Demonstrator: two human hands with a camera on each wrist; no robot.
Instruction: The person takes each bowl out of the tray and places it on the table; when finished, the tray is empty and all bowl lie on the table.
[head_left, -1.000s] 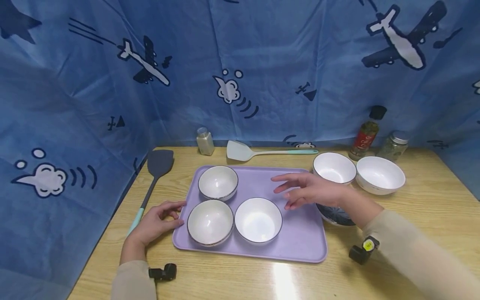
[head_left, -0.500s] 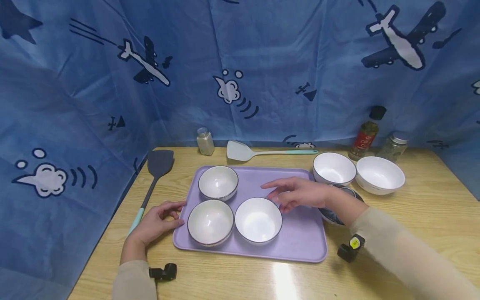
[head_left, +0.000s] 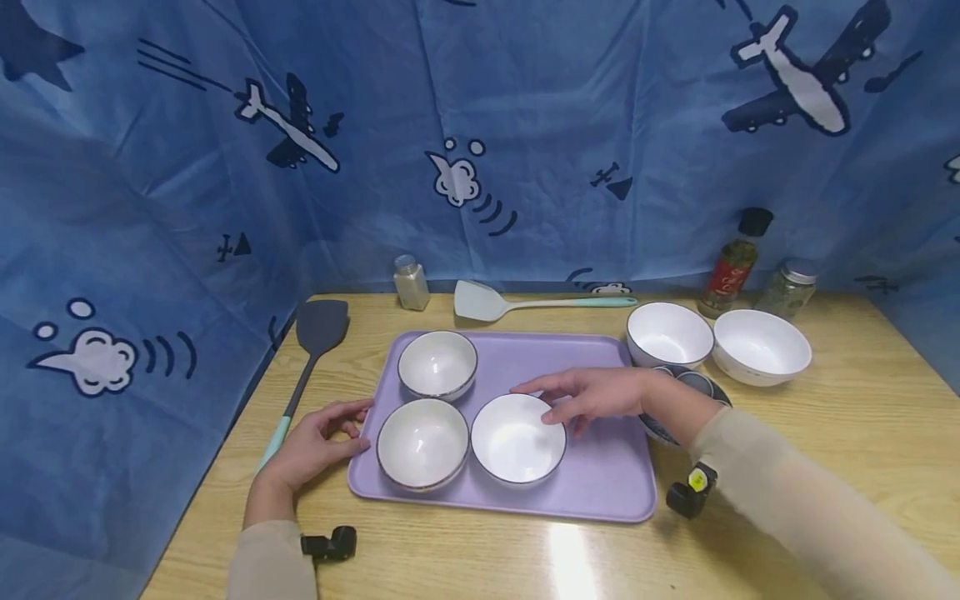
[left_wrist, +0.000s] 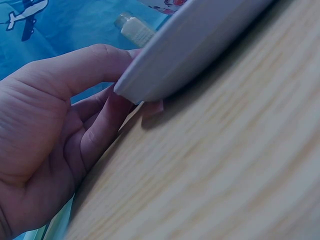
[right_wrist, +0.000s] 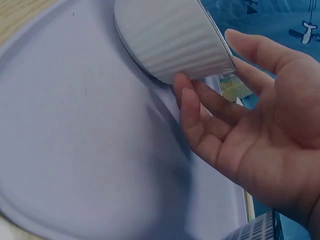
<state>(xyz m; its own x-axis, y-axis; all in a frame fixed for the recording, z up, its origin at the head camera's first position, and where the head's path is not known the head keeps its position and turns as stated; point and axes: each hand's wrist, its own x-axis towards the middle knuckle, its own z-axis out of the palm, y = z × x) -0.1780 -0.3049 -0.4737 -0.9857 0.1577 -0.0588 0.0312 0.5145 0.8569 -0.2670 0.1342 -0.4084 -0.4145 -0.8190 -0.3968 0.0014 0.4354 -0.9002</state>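
Note:
On the lilac tray [head_left: 600, 487] stand three white bowls with dark rims: a back-left bowl [head_left: 437, 364], a front-left bowl [head_left: 422, 443] and a front-right bowl [head_left: 517, 442]. My left hand [head_left: 321, 442] holds the tray's left edge; the left wrist view has the thumb on top of the rim [left_wrist: 145, 82] and fingers beneath. My right hand [head_left: 600, 398] is at the right side of the front-right bowl, its thumb over the rim. In the right wrist view, fingertips touch this bowl's ribbed outer wall [right_wrist: 170, 40] low down.
Under the right forearm sits a dark patterned bowl [head_left: 720, 392], partly hidden. Behind it are two white bowls [head_left: 669, 329]. A red-labelled bottle [head_left: 727, 275], a glass jar [head_left: 789, 287], a shaker [head_left: 410, 283] and a pale spatula [head_left: 480, 302] line the back; a dark spatula [head_left: 321, 327] lies left.
My right hand has moved left and slightly toward me, from above the tray to the front-right bowl's rim. The left hand and the bowls stay where they were.

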